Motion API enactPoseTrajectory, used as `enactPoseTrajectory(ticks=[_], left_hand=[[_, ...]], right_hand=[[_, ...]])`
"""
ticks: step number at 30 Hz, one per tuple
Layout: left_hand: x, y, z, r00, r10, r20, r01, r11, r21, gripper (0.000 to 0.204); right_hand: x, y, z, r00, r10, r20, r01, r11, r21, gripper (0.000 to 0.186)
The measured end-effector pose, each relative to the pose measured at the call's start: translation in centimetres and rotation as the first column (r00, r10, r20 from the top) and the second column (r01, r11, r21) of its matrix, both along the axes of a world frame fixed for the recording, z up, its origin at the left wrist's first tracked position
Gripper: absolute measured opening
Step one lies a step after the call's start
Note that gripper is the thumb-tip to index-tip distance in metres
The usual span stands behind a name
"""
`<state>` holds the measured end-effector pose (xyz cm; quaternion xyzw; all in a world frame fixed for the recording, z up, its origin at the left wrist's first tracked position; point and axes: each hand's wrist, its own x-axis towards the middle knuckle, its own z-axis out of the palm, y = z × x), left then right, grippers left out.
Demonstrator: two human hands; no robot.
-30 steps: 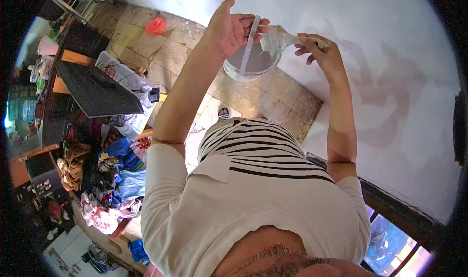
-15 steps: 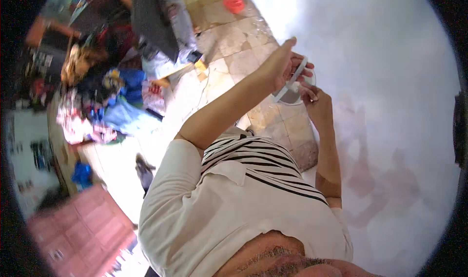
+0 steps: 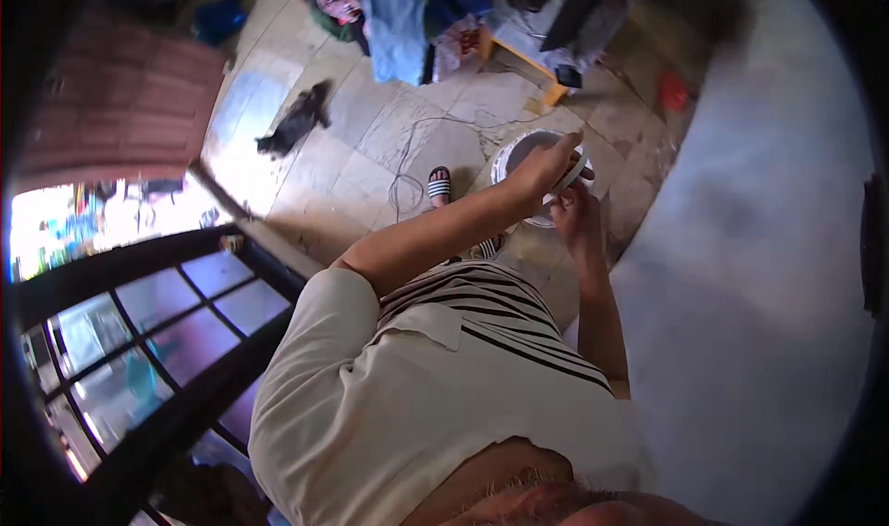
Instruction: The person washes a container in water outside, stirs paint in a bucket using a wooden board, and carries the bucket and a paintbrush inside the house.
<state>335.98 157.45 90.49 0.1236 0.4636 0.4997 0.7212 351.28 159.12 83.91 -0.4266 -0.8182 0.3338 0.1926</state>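
My left hand (image 3: pixel 550 167) reaches forward with its thumb raised and its fingers curled round a narrow pale strip (image 3: pixel 571 172). Close below it, my right hand (image 3: pixel 578 213) has its fingers pinched together at the strip's lower end. Whether the strip is a band, a handle or the edge of a larger thing, I cannot tell. Behind both hands is a round white bucket (image 3: pixel 501 163) with a grey inside, partly covered by my left hand and forearm. I cannot tell whether the bucket touches the floor or the strip.
A white wall (image 3: pixel 741 276) runs along my right. On the tiled floor (image 3: pixel 361 179) lie a thin cable (image 3: pixel 400 169) and a dark animal (image 3: pixel 298 120). My sandalled foot (image 3: pixel 439 185) is left of the bucket. Piled clothes (image 3: pixel 396 26), a red item (image 3: pixel 672 91) and a dark-framed window door (image 3: pixel 176 341) surround me.
My view has swung left, bringing the doorway and window door into sight. Both hands stay together at the strip. More of the bucket now shows behind them.
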Motion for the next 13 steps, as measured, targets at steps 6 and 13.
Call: enactPoseTrajectory(ticks=[6,13], left_hand=[[-9.8,-5.2,-0.3,0.932,0.337,-0.131,-0.334,0.942,0.045,0.058],[-17.2,-9.1,-1.4,0.608,0.598,-0.522,-0.582,0.783,0.219,0.058]], right_hand=[[-12.6,0.2,-1.6,0.947,0.311,0.078,-0.317,0.946,0.065,0.014],[-26.0,2.9,-13.8,0.565,0.5,0.657,-0.792,0.551,0.261,0.031]])
